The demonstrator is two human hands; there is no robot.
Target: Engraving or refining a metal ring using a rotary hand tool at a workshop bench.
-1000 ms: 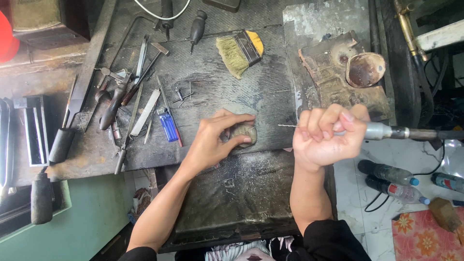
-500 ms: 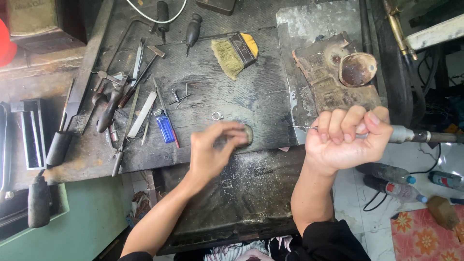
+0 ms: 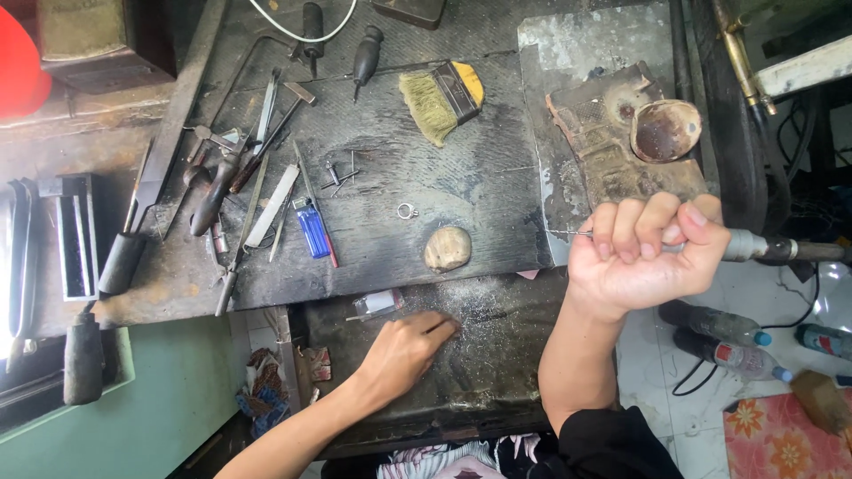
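My right hand (image 3: 646,255) is shut on a rotary handpiece (image 3: 751,246) with a thin bit pointing left, held over the bench's right edge. My left hand (image 3: 406,350) lies low on the dusty lower tray (image 3: 497,337), fingertips pressed to its surface; whether it pinches anything I cannot tell. A small white and red object (image 3: 377,303) lies just above that hand. A tan rounded stone-like lump (image 3: 447,248) sits on the dark bench top (image 3: 399,133), with a small metal ring (image 3: 406,211) a little above it.
A blue lighter (image 3: 311,231), files, pliers and a hammer (image 3: 240,177) clutter the bench's left side. A yellow-handled brush (image 3: 446,95) lies at the top. A shell-like bowl (image 3: 666,130) rests on a worn block at the right. Bottles (image 3: 723,341) lie on the floor.
My left hand left the tan lump and dropped down onto the lower tray. The ring now shows on the bench. My right hand stayed shut on the handpiece, shifting slightly right.
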